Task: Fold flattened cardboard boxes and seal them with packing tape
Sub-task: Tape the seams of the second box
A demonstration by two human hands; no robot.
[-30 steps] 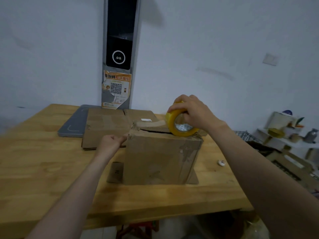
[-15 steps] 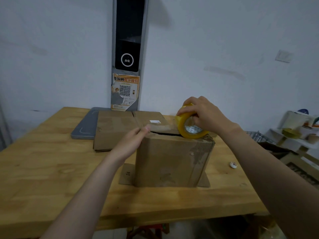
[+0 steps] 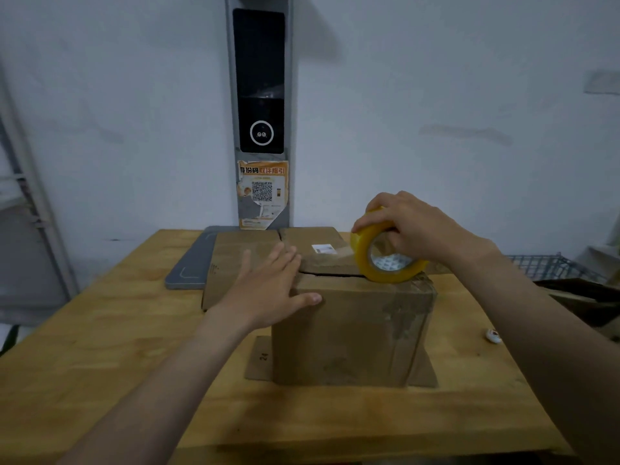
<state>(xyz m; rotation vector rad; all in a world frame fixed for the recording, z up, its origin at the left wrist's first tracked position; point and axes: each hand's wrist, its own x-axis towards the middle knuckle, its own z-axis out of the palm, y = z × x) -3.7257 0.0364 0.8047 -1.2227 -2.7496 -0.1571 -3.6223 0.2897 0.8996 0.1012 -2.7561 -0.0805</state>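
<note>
Your left hand [image 3: 268, 290] now flat, fingers straight, pressing box [image 3: 349, 333] top; right hand [image 3: 416, 226] still grips tape roll [image 3: 364, 255]; seam ready.

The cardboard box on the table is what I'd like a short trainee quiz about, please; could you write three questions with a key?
1. True or false: the right hand holds the packing tape roll standing on edge on top of the cardboard box.
2. The left hand is: A) gripping scissors; B) open, fingers straight, at the box's top left corner; C) curled into a fist in the air.
3. What material is the flattened sheet lying behind the box?

Key: 1 true; 2 B; 3 cardboard.
</note>
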